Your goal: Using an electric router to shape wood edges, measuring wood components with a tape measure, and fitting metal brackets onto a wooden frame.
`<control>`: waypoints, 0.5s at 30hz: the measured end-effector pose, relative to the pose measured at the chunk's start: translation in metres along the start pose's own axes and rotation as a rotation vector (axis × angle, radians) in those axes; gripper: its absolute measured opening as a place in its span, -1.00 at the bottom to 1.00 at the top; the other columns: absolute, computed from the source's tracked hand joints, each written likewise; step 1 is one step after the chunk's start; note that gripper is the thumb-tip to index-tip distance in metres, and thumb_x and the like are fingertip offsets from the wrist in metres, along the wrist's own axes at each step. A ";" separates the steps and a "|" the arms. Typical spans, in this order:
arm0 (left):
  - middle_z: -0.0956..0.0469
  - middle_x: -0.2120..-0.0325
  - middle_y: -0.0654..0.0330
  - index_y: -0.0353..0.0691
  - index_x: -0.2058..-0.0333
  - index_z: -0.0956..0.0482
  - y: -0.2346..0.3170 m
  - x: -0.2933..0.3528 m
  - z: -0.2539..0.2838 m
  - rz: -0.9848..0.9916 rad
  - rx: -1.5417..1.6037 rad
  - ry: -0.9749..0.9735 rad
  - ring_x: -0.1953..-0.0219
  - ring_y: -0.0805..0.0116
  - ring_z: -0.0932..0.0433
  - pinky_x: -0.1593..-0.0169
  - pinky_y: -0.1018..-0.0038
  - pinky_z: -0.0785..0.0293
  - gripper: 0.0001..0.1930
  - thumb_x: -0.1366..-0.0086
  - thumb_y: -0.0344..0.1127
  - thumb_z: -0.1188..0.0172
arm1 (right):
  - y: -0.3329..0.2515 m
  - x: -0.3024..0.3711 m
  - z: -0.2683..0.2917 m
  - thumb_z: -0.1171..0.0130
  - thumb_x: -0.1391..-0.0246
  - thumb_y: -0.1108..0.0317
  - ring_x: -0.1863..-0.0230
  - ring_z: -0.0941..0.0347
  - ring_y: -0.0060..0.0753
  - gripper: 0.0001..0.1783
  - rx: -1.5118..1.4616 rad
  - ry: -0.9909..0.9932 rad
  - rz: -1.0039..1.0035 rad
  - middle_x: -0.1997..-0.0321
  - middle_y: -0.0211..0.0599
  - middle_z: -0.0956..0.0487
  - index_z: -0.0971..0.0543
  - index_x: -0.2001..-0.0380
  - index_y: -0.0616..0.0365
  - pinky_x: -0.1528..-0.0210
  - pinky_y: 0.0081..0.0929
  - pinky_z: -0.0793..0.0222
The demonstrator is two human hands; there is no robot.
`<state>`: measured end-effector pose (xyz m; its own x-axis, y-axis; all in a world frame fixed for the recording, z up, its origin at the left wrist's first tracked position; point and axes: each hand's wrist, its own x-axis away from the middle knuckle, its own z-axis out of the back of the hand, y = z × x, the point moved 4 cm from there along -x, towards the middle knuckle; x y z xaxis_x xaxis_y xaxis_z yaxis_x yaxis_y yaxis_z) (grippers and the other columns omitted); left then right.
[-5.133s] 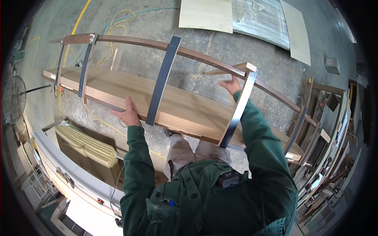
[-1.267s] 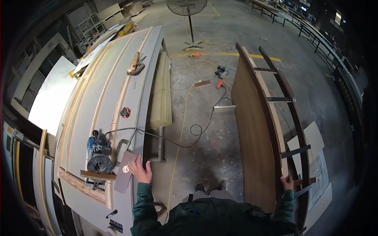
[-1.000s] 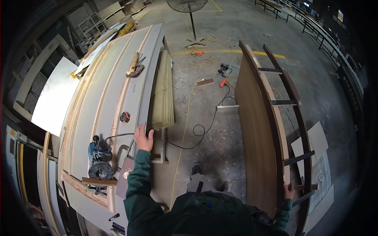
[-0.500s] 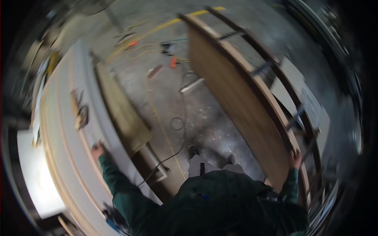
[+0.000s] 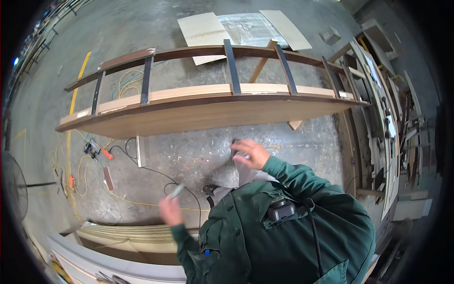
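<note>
My left hand (image 5: 171, 211), blurred by motion, is closed around a small pale grey-green object (image 5: 177, 190) too smeared to name. It hangs over the floor between the stack of panels behind me and the wooden piece in front. My right hand (image 5: 253, 154) is in front of my body with its fingers apart and nothing seen in them. Ahead of it stands a long brown wooden panel (image 5: 203, 116) on edge. Dark metal crossbars (image 5: 232, 66) join its pale top edge to a second brown rail (image 5: 189, 52).
A dark power tool (image 5: 91, 148) with cords lies on the floor at left, near an orange plug (image 5: 108, 154). A white strip (image 5: 138, 151) and black cable (image 5: 161, 173) are closer. White boards (image 5: 203, 31) lie beyond the frame; panels and a rack (image 5: 388, 142) stand at right.
I have turned, so the brown panel now runs across ahead of me. My right hand has let go of its edge. My left hand has come off the white panel, still holding the small object.
</note>
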<state>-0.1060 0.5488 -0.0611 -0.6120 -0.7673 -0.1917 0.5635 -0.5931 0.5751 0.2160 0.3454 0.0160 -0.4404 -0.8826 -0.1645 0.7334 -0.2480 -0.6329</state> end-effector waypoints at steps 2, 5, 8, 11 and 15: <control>-0.49 0.27 0.15 -0.15 0.21 -0.54 0.109 -0.053 -0.045 -0.230 0.238 -0.166 0.18 0.12 -0.47 0.13 0.29 -0.41 -0.78 -0.14 -0.31 -0.24 | -0.012 -0.010 0.000 -0.17 -0.03 0.10 0.06 -0.40 -0.07 -0.52 0.028 -0.081 0.123 0.13 -0.17 -0.49 -0.47 -0.01 0.04 -0.04 -0.27 -0.31; -0.49 0.26 0.21 -0.10 0.21 -0.54 0.207 -0.106 -0.092 -0.506 0.201 -0.304 0.19 0.16 -0.48 0.17 0.33 -0.42 -0.76 -0.11 -0.29 -0.24 | 0.017 -0.012 0.017 -0.21 0.02 0.18 0.09 -0.39 -0.18 -0.60 0.022 -0.048 0.123 0.20 -0.28 -0.50 -0.53 0.08 0.05 0.04 -0.30 -0.31; -0.48 0.25 0.22 -0.10 0.22 -0.54 0.257 -0.144 -0.130 -0.609 0.156 -0.366 0.19 0.17 -0.48 0.17 0.31 -0.41 -0.76 -0.10 -0.26 -0.24 | 0.066 -0.019 0.044 -0.24 0.09 0.30 0.24 -0.38 -0.29 -0.69 0.121 0.060 0.117 0.31 -0.38 -0.48 -0.58 0.20 0.04 0.22 -0.34 -0.28; -0.48 0.22 0.19 -0.11 0.18 -0.52 0.287 -0.180 -0.158 -0.603 0.247 -0.401 0.16 0.14 -0.47 0.12 0.28 -0.40 -0.71 -0.11 -0.22 -0.24 | 0.107 -0.039 0.077 -0.26 0.11 0.32 0.29 -0.35 -0.31 -0.72 0.195 0.170 0.059 0.36 -0.38 -0.47 -0.59 0.23 0.02 0.29 -0.36 -0.24; -0.39 0.07 -0.07 -0.21 -0.10 -0.32 0.295 -0.256 -0.202 -0.463 0.224 -0.302 0.02 -0.05 -0.39 -0.03 0.22 -0.33 -0.48 -0.21 -0.12 -0.16 | 0.164 -0.065 0.107 -0.27 0.14 0.33 0.24 -0.34 -0.28 -0.71 0.193 0.317 -0.103 0.32 -0.40 -0.44 -0.60 0.25 -0.04 0.24 -0.35 -0.24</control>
<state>0.3296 0.5209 -0.0028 -0.9153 -0.3181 -0.2471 0.0893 -0.7585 0.6455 0.4207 0.3192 0.0039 -0.6331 -0.6893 -0.3522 0.7475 -0.4262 -0.5096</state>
